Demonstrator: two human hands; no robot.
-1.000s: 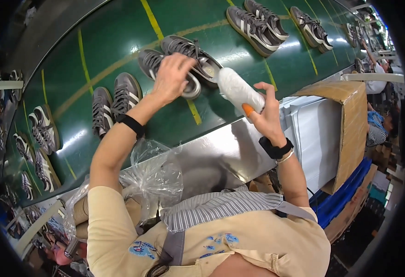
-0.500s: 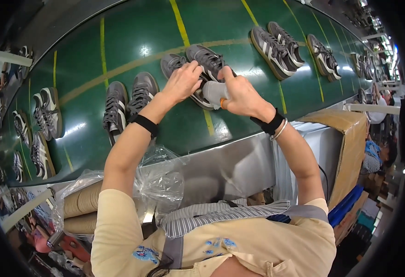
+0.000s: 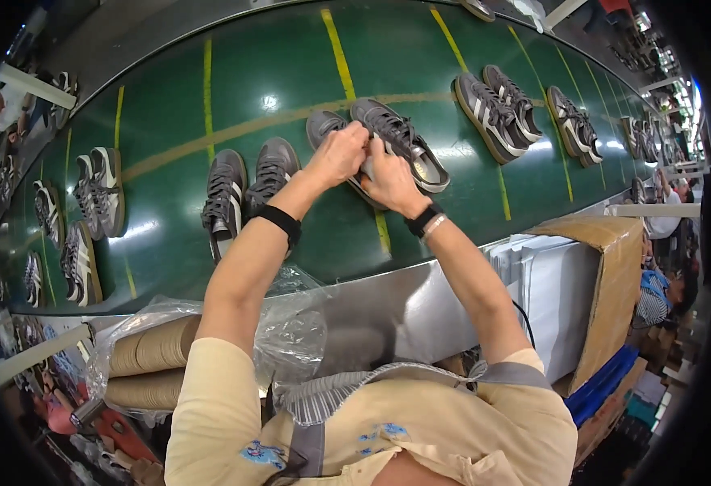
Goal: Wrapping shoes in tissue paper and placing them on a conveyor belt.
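A pair of grey sneakers with pale stripes lies on the green belt in front of me. My left hand (image 3: 341, 155) is closed at the laces and opening of the left sneaker (image 3: 324, 126), covering much of it. Close beside it, my right hand (image 3: 394, 180) is closed over the same opening, its fingers almost touching the left ones. A bit of a pale grey wad (image 3: 367, 167) shows under the right fingers; the rest is hidden. The right sneaker (image 3: 384, 121) lies untouched alongside, its laces done loosely and its insole showing.
More grey sneakers (image 3: 226, 194) lie in pairs left and right along the green belt (image 3: 290, 49), which has yellow cross lines. Nearer me are bagged brown paper-like stacks (image 3: 149, 348), a metal ledge (image 3: 371, 316), and a cardboard box (image 3: 614, 275) with white sheets (image 3: 562, 283).
My right hand has moved left to the left sneaker and turned, and the pale grey wad is now mostly covered. The belt and shoes sit slightly lower and further right in view.
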